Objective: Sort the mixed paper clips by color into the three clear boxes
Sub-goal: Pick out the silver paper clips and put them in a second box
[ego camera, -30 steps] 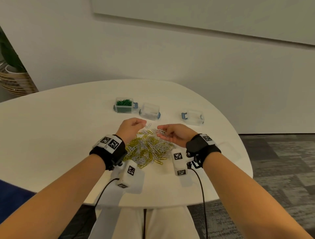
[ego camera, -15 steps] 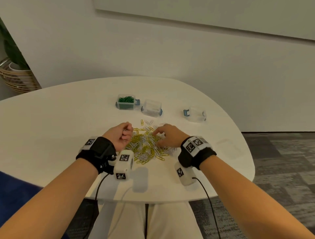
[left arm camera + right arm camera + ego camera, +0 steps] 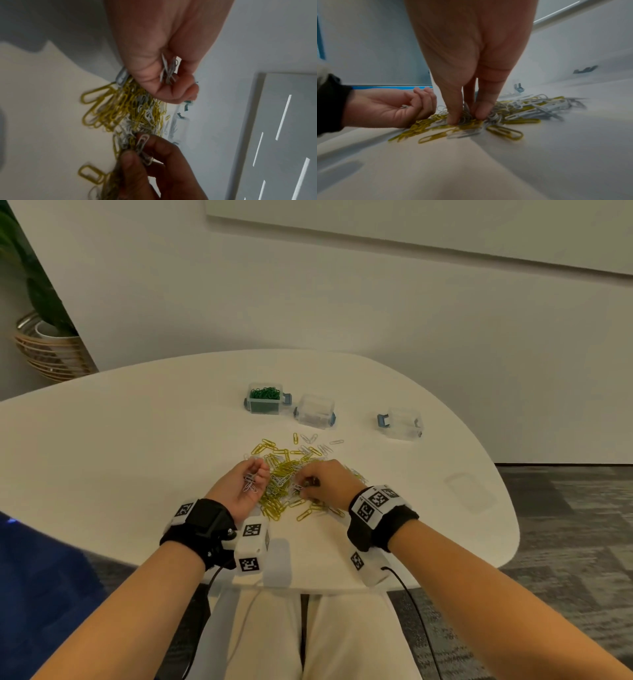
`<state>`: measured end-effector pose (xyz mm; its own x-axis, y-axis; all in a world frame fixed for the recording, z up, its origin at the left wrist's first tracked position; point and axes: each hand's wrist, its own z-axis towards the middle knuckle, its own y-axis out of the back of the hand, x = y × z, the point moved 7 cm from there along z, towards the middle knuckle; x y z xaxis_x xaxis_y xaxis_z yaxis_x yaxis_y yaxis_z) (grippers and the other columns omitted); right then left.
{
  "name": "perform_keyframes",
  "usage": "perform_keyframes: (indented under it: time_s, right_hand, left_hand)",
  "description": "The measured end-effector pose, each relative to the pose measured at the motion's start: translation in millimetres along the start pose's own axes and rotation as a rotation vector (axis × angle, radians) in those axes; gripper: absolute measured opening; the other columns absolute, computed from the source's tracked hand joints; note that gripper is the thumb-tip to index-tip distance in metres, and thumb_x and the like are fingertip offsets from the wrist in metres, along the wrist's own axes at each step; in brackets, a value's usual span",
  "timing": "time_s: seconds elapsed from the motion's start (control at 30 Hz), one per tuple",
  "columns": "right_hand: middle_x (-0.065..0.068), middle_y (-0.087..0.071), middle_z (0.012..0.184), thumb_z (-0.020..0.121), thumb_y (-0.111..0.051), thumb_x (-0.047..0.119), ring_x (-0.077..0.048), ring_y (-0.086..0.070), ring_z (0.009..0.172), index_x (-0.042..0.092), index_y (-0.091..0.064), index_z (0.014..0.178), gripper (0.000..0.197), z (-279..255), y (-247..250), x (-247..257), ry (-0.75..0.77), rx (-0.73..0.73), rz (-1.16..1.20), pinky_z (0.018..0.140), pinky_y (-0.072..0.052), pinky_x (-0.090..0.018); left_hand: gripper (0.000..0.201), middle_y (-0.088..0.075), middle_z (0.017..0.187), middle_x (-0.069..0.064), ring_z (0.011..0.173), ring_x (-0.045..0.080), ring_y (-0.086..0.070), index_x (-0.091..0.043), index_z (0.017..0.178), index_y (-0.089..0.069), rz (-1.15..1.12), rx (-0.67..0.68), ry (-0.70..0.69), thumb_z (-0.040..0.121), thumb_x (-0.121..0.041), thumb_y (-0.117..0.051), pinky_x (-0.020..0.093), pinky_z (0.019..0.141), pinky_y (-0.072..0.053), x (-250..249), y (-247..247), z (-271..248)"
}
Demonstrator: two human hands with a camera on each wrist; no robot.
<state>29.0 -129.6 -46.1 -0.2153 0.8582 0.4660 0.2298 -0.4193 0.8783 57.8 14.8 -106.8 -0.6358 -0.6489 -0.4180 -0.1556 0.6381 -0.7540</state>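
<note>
On the white table (image 3: pixel 137 440), the right hand (image 3: pixel 325 482) pinches white wire clips from the tangled yellow-and-white paper clip heap (image 3: pixel 281 481) while the cupped left hand (image 3: pixel 245 487) holds a white bunch (image 3: pixel 249 482); light, slippery, they likely snag, so single outer loops suit pinching.

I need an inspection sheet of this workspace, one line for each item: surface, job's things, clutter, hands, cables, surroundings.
Surface: white rounded table.
Job's things: mixed pile of yellow and white clips in front of the person; green-clip box filled; middle box holds some pale clips; right box contents cannot be told.
Clutter: a clear lid lies flat on the table at the right.
Hands: left hand cups a few white clips; right hand pinches white clips in the pile.
Cables: black cable hangs from the right wrist camera; another from the left.
Surroundings: white wall, potted plant in a basket, grey carpet.
</note>
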Motion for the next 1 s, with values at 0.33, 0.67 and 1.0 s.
perform_keyframes:
  time_s: [0.33, 0.67, 1.0]
  right_hand:
    - [-0.008, -0.069, 0.087, 0.091, -0.063, 0.01, -0.008, -0.061, 0.066, 0.0, -0.065, 0.111, 0.023, 2, 4, -34, -0.294, -0.023, 0.852, 0.063, -0.055, -0.016]
    - [-0.009, -0.069, 0.083, 0.087, -0.067, 0.011, -0.012, -0.063, 0.068, 0.0, -0.068, 0.104, 0.019, 39, 13, 38, -0.104, -0.047, 0.678, 0.077, -0.057, -0.024]
    - [-0.023, -0.071, 0.095, 0.089, -0.066, 0.015, -0.022, -0.066, 0.076, -0.002, -0.068, 0.1, 0.02, 34, 24, -8, -0.224, -0.157, 0.564, 0.09, -0.055, -0.042]
  left_hand:
    - [0.078, -0.061, 0.122, 0.021, 0.107, 0.027, -0.064, 0.001, 0.118, -0.058, -0.156, 0.228, -0.084, 0.047, -0.007, -0.091, 0.03, 0.077, -0.058, -1, 1, -4]
    - [0.07, -0.065, 0.111, 0.026, 0.101, 0.035, -0.066, 0.008, 0.104, -0.068, -0.096, 0.326, -0.039, 0.042, -0.012, -0.093, 0.043, 0.082, -0.057, 1, -4, -3]
    - [0.103, -0.054, 0.135, 0.017, 0.123, 0.026, -0.054, -0.003, 0.133, -0.047, -0.084, 0.287, -0.099, 0.039, 0.003, -0.089, 0.037, 0.099, -0.046, -8, 1, -3]
